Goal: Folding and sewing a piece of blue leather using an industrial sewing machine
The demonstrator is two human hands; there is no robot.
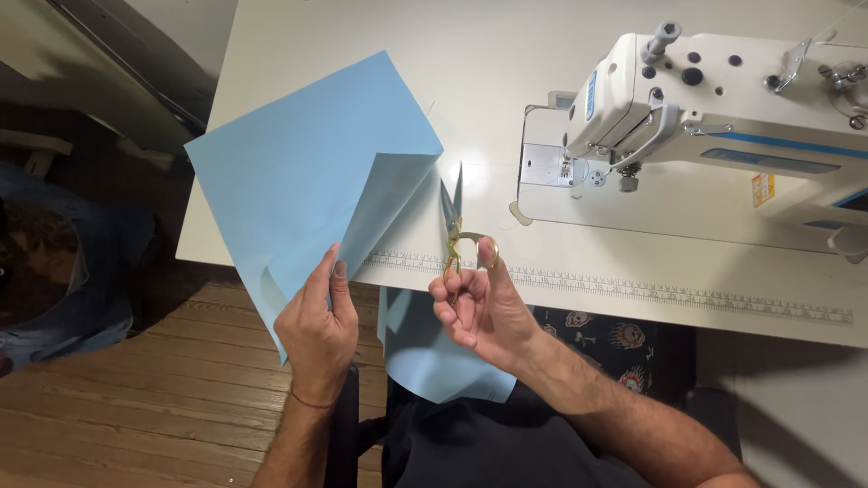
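Note:
My left hand [316,327] pinches the near edge of a large light blue sheet [298,172], which lies partly on the white table and hangs over its front edge. One flap of the sheet is lifted and folded. My right hand [479,307] grips small gold-handled scissors [455,226], thumb through a ring, blades pointing away and slightly apart at the sheet's right edge. A second piece of light blue sheet [434,357] hangs below the table edge over my lap.
A white sewing machine [723,99] stands on the white table [506,54] at the right, needle area facing left. A printed ruler strip [633,289] runs along the table's front edge. Wooden floor [136,407] and dark cloth [54,262] lie to the left.

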